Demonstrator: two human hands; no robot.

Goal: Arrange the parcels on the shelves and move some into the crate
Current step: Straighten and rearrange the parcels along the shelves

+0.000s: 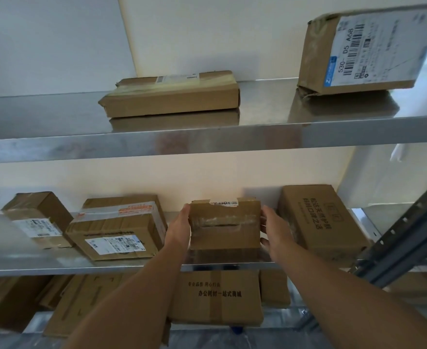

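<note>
**Lower shelf** [280,323]: a printed carton [217,295] is laid flat beneath both forearms.

**Middle shelf** [56,269]: the small parcel [225,225] is bracketed by the two grips. The left grip [179,227] is laid flat, fingers straight, against its left side. The right grip [278,230] is curved about its right side, thumb at the lower corner. A taped parcel [118,230] is set near the left grip, and a large carton [321,220] just beside the right grip.

**Upper shelf** [207,139]: a flat parcel [172,94] and a tilted labelled parcel [358,51] are kept well apart.
</note>
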